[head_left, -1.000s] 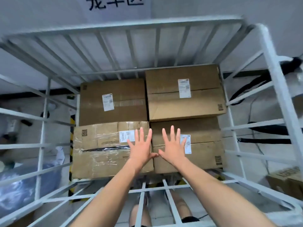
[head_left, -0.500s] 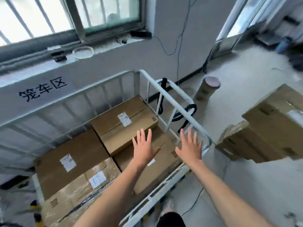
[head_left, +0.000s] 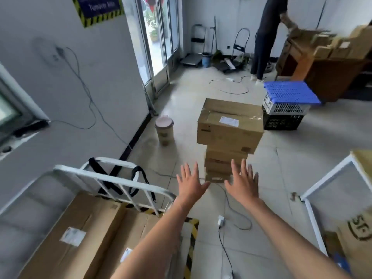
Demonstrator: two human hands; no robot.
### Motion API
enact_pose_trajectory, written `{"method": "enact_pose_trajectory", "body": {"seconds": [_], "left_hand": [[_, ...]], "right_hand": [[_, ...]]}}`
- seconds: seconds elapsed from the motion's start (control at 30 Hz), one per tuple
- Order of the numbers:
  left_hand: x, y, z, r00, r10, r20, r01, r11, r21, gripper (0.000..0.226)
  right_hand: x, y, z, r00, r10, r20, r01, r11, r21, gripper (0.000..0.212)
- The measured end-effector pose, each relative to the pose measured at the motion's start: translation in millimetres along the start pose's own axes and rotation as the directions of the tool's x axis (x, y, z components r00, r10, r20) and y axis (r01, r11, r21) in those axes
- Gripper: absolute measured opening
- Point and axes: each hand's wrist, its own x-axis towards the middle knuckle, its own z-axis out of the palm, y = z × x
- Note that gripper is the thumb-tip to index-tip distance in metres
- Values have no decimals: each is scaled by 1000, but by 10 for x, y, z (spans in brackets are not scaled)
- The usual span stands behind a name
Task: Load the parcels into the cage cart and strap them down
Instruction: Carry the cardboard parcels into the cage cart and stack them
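left hand (head_left: 190, 183) and right hand (head_left: 242, 184) are hovering outstretched, fingers (head_left: 184, 170) spread apart and holding nothing, probably opened to span a carton. the stacked parcels (head_left: 229, 127) are standing on the floor just beyond the fingertips, between both hands. left of the fingers, the cage cart (head_left: 112, 178) is carrying loaded parcels (head_left: 80, 228). black straps (head_left: 138, 178) are hanging over its rail, likely kept handy for tying down. right of the fingers, a brown package (head_left: 360, 228) is showing "sf". the shipping labels are too blurred to read.

Black print "SF" on the brown cardboard (head_left: 360, 228), lower right. Wall sign (head_left: 99, 6), blue inside hazard stripes: white lettering too blurred for me to read. Shipping label (head_left: 229, 121) on the top stacked parcel (head_left: 229, 135) and white label (head_left: 73, 236) on the carted parcel (head_left: 50, 258): illegible.
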Motion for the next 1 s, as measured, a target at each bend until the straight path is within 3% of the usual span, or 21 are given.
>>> {"method": "enact_pose_trajectory", "body": {"seconds": [0.2, 0.43, 0.73, 1.0], "left_hand": [[812, 981, 191, 997, 80, -16, -81, 993, -81, 102], [1608, 1388, 235, 998, 66, -5, -66, 992, -108, 99], [3496, 1320, 178, 1000, 19, -14, -20, 995, -96, 96], [5778, 959, 278, 992, -104, 76, 108, 993, -47, 102]], "right_hand": [[800, 832, -356, 995, 88, -50, -81, 989, 125, 83], [1514, 1260, -422, 995, 100, 1, -98, 978, 186, 82], [3277, 1412, -357, 994, 109, 18, -110, 962, 249, 80], [5301, 1483, 139, 937, 288, 197, -328, 920, 216, 80]]}}
